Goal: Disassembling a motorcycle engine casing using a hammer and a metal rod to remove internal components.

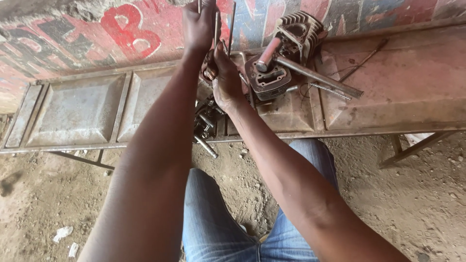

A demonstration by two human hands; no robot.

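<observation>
Rusty panelled metal serves as the bench (77,111), set against a painted wall over dusty ground, and both hands work at its middle: the left hand (198,26) is clenched around thin upright steel rods (232,22), while the right hand (225,80), just below it, grasps a small engine part (209,68) at their base. A finned cylinder (268,77) lies just right of the right hand; to my mind the rods want holding straight and steady while the lower hand works
</observation>
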